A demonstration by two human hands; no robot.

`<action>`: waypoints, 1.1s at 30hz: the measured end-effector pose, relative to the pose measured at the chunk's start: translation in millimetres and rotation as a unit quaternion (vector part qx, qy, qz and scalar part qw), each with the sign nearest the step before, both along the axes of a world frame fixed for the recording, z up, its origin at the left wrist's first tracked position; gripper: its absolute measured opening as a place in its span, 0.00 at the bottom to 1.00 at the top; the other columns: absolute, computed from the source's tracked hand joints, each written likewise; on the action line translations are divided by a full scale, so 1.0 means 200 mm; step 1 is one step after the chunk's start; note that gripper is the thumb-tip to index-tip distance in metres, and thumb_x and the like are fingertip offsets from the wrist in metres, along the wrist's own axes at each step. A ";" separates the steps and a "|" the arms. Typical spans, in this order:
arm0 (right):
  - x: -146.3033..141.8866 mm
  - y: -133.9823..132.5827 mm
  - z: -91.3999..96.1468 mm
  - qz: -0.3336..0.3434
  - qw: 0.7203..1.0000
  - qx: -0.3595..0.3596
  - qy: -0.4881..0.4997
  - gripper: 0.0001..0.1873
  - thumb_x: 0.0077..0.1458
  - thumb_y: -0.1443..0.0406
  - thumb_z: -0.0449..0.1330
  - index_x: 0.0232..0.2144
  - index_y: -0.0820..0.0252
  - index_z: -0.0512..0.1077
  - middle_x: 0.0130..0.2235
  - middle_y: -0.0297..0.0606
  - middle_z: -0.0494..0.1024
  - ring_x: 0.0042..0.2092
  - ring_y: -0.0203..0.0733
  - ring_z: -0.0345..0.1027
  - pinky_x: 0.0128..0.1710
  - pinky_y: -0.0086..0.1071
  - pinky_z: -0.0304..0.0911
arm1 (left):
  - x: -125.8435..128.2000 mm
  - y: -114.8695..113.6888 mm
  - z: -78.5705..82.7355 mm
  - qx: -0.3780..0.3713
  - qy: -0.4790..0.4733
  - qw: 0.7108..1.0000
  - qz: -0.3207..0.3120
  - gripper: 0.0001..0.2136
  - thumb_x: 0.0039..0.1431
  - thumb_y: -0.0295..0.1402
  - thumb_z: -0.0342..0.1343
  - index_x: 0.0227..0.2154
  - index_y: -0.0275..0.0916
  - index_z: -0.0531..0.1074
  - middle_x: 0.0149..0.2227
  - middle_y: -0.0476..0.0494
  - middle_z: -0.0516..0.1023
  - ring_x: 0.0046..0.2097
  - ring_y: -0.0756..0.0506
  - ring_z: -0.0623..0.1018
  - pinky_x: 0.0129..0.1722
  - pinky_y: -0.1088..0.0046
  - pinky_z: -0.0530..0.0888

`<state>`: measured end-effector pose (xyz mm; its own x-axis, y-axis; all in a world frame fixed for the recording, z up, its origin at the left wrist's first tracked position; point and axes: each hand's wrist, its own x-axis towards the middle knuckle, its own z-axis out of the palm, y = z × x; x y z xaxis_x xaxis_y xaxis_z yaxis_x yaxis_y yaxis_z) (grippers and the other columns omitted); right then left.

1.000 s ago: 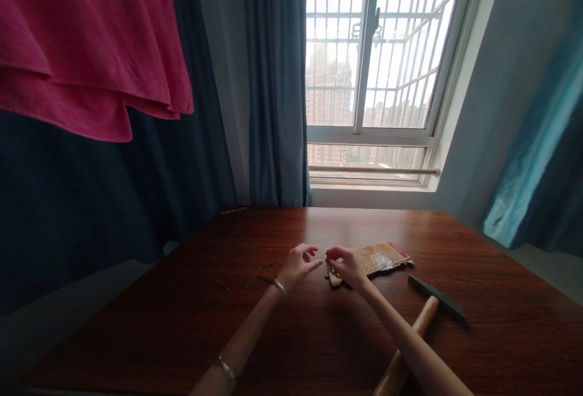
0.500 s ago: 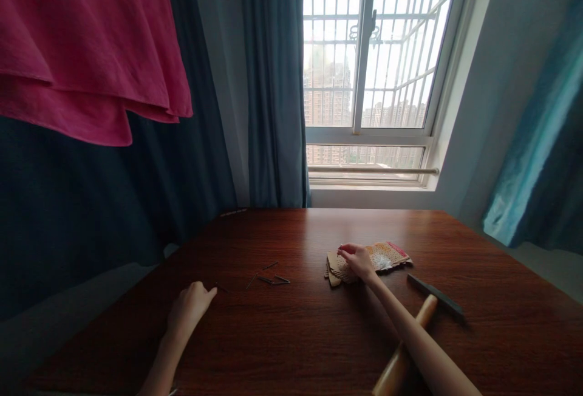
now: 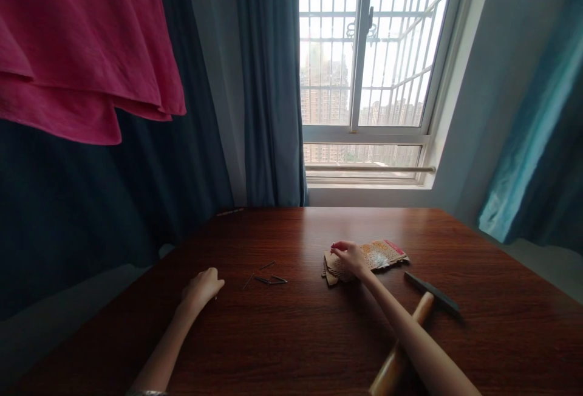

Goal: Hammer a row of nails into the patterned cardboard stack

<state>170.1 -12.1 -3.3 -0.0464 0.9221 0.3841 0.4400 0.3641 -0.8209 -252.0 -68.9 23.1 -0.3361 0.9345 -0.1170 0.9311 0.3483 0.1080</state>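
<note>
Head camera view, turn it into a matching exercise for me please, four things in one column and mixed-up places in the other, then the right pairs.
Things
1. Hammer
2. Loose nails
3. Cardboard
4. Pink cloth

Places
A. Hanging at the picture's upper left
B. Partly covered by the right hand
C. Handle crossed by the right forearm
D. On the table, between the two hands

Pairs: 1-C, 2-D, 3-B, 4-A

Daylight fr. the window (image 3: 358, 126) was v. bright, bldgs. (image 3: 325, 89) hazed out; rest of rm. dim, far tabletop (image 3: 346, 221) glaring, hammer (image 3: 432, 293) shadow soft, corners dk. & blurry.
</note>
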 end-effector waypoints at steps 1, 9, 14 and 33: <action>0.00 0.00 0.00 0.004 1.000 0.002 -0.003 0.12 0.44 0.59 0.58 0.27 0.60 0.77 0.30 0.41 0.80 0.33 0.43 0.72 0.35 0.33 0.64 | 0.01 0.00 0.01 0.001 0.003 1.000 -0.004 0.13 0.47 0.34 0.48 0.34 0.35 0.71 0.41 0.30 0.75 0.42 0.34 0.75 0.35 0.64 0.69; -0.03 0.01 -0.03 0.003 1.000 0.004 -0.011 0.11 0.45 0.60 0.58 0.27 0.60 0.77 0.29 0.40 0.79 0.31 0.42 0.71 0.33 0.32 0.63 | 0.20 0.07 0.10 0.042 0.014 0.998 -0.050 0.10 0.46 0.33 0.50 0.32 0.35 0.69 0.39 0.32 0.75 0.41 0.35 0.75 0.33 0.68 0.68; -0.03 -0.01 -0.05 0.001 1.000 0.006 -0.012 0.12 0.46 0.59 0.56 0.27 0.60 0.76 0.28 0.38 0.78 0.29 0.38 0.69 0.31 0.29 0.62 | 0.45 0.14 0.13 0.039 -0.033 0.989 -0.138 0.07 0.44 0.33 0.53 0.26 0.34 0.70 0.35 0.34 0.76 0.36 0.39 0.76 0.30 0.73 0.65; -0.04 -0.02 -0.01 0.016 0.997 -0.021 0.066 0.14 0.47 0.58 0.56 0.29 0.62 0.73 0.29 0.40 0.78 0.31 0.40 0.71 0.33 0.31 0.64 | 0.84 0.21 0.10 0.194 -0.112 0.941 -0.254 0.09 0.54 0.33 0.48 0.29 0.36 0.72 0.36 0.39 0.74 0.37 0.45 0.74 0.37 0.71 0.67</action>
